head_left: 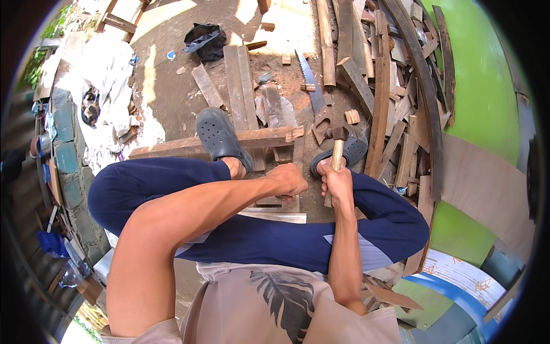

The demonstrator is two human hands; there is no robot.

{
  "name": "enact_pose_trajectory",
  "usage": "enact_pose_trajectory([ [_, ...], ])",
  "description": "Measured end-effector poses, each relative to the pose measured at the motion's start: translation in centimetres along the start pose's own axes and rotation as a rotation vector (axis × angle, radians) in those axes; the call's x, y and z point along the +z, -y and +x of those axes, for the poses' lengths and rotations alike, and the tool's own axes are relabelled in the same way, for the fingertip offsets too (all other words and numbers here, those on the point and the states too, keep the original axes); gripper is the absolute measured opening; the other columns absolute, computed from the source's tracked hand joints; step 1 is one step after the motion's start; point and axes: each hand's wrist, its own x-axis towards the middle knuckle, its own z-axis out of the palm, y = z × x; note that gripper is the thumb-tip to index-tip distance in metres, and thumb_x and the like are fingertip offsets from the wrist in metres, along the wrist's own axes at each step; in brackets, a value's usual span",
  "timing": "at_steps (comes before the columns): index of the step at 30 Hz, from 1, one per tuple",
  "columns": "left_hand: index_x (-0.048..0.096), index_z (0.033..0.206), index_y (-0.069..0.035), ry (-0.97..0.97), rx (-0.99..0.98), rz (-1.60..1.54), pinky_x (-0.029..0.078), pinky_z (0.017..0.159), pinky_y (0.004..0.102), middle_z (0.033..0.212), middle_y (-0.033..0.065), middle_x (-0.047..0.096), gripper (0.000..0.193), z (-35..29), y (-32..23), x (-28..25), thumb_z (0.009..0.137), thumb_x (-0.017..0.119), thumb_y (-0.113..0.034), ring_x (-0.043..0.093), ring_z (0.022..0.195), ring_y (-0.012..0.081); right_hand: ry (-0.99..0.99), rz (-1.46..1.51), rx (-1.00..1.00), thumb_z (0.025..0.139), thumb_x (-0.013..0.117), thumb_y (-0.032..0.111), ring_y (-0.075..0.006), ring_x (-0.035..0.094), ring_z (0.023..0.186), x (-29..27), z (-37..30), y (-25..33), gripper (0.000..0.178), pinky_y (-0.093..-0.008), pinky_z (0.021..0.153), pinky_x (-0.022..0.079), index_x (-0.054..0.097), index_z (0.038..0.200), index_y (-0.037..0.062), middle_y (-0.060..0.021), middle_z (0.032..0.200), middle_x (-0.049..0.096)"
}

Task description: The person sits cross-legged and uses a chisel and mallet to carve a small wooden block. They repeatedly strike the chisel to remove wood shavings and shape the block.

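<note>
My right hand is wrapped round the wooden handle of a hammer, whose rusty head points away from me, over my right shoe. Left of it my left hand is closed in a fist, low between my legs. A narrow wood strip shows just beyond that fist; whether the fingers hold it is hidden. Under and behind the left hand lie pieces of board. A long wooden beam lies crosswise on the ground, with my left shoe against it.
Past the beam lie flat boards and a handsaw with its teeth to the left. A black plastic bag sits farther off. Piled lumber lines the right side by a green panel. White cloth covers the left.
</note>
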Motion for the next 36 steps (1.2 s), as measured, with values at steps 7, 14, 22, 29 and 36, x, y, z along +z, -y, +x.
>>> enact_pose_trajectory([
  [7, 0.071, 0.08, 0.007, -0.037, -0.063, -0.009, 0.058, 0.066, 0.0411, 0.073, 0.0206, 0.071, 0.028, -1.2, -0.8, -1.1, 0.078, 0.058, -0.018, 0.072, 0.067, 0.0298, 0.095, -0.04, -0.04, 0.094, 0.067, 0.028, -0.0142, 0.047, 0.039, 0.3, 1.5, -1.1, 0.029, -0.0317, 0.035, 0.038, 0.054, 0.081, 0.0056, -0.0011, 0.056, 0.049],
  [14, 0.062, 0.1, 0.004, -0.765, 0.374, 0.447, 0.056, 0.061, 0.0493, 0.081, 0.0226, 0.07, 0.038, -4.1, 1.7, -0.7, 0.09, 0.064, -0.033, 0.071, 0.069, 0.039, 0.096, 0.411, 0.045, 0.094, 0.067, 0.032, -0.015, 0.045, 0.04, 0.1, 3.0, -1.4, 0.03, -0.0322, 0.037, 0.039, 0.048, 0.095, 0.008, 0.0, 0.058, 0.046],
  [22, 0.062, 0.1, 0.003, -0.757, 0.334, 0.508, 0.058, 0.056, 0.0418, 0.079, 0.0188, 0.07, 0.022, -3.3, 2.3, -1.1, 0.088, 0.062, -0.016, 0.072, 0.07, 0.0347, 0.405, 0.346, 0.331, 0.091, 0.065, 0.022, -0.0125, 0.041, 0.041, 2.3, 4.4, -3.9, 0.023, -0.0312, 0.039, 0.036, 0.047, 0.096, 0.0095, 0.001, 0.057, 0.041],
  [29, 0.063, 0.099, 0.003, -0.785, 0.351, 0.527, 0.058, 0.058, 0.0401, 0.081, 0.0191, 0.07, 0.02, -3.4, 2.8, -1.9, 0.084, 0.061, -0.01, 0.072, 0.073, 0.0312, 0.14, 0.844, 0.162, 0.091, 0.064, 0.019, -0.0107, 0.04, 0.04, 0.7, 4.0, -3.0, 0.02, -0.032, 0.038, 0.036, 0.048, 0.086, 0.0091, 0.0025, 0.054, 0.041],
  [36, 0.069, 0.089, -0.006, -0.83, 0.222, 0.7, 0.045, 0.08, 0.0405, 0.084, 0.0092, 0.072, 0.012, -2.4, 9.6, -5.5, 0.081, 0.063, -0.012, 0.065, 0.088, 0.0278, 0.251, 0.436, 0.343, 0.09, 0.065, 0.018, -0.0124, 0.04, 0.04, 2.6, 1.9, -1.3, 0.019, -0.0316, 0.038, 0.036, 0.048, 0.09, 0.0088, -0.0001, 0.058, 0.044],
])
